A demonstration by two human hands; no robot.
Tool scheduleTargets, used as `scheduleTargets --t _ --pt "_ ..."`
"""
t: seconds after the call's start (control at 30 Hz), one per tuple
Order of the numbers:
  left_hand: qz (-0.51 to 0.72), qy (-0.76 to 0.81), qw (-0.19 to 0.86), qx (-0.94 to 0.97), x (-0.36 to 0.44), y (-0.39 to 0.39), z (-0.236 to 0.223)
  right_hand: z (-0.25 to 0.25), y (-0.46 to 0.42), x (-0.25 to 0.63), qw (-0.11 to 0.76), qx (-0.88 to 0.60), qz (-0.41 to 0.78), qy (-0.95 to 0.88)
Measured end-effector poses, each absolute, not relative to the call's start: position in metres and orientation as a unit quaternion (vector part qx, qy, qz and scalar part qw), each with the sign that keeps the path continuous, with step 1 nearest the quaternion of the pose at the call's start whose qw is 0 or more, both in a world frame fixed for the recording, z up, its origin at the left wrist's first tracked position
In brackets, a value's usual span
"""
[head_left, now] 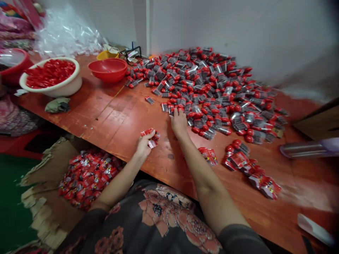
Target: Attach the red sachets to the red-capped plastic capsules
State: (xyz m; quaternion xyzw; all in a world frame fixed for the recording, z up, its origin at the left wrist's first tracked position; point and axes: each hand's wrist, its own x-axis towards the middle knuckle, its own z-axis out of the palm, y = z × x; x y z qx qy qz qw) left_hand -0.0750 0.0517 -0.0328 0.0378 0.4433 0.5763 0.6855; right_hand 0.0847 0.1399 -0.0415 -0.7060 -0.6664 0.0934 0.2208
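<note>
My left hand (144,145) is closed on a small red printed packet (153,142), thumb on top, just above the table. My right hand (179,122) reaches to the near edge of a big pile of small clear plastic containers with red caps and dark contents (196,88). Its fingers are apart and touch the pile around one container; the fingertips are partly hidden. Under my right forearm lies a flat red packet (209,156). Farther right, several red packets (254,173) form an uneven row. One loose red-capped container (149,100) lies left of the pile.
A white basin (76,79) of red pieces and a red bowl (108,70) stand at the back left, near clear plastic pieces (66,33). Below the table edge, a cardboard box (39,197) holds many red packets (87,176). A clear cylinder (302,149) lies at right.
</note>
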Motion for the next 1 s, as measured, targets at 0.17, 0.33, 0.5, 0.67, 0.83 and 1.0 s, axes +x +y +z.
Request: scheduleTargets --t 0.17,0.33,0.5,0.67,0.83,1.0 --pt "0.556 0.438 0.706 -0.014 -0.083 0.052 -0.031 -0.059 0.130 0.068 0.159 -0.687 0.112 -0.700" --pt "0.537 0.430 0.725 -0.031 -0.087 0.051 -0.036 -0.054 0.054 0.072 0.227 -0.651 0.212 -0.693" --pt "0.533 0.400 0.745 -0.025 -0.076 0.047 -0.036 -0.027 -0.016 0.077 0.487 -0.574 0.441 -0.489" --pt "0.512 0.414 0.752 -0.011 -0.055 0.040 -0.025 -0.020 -0.034 0.080 0.506 -0.569 0.466 -0.451" --pt "0.500 0.423 0.755 0.005 -0.045 0.033 -0.012 -0.017 -0.037 0.088 0.533 -0.580 0.457 -0.413" --pt "0.504 0.425 0.751 0.033 -0.039 0.030 -0.008 -0.008 -0.046 0.089 0.543 -0.572 0.459 -0.409"
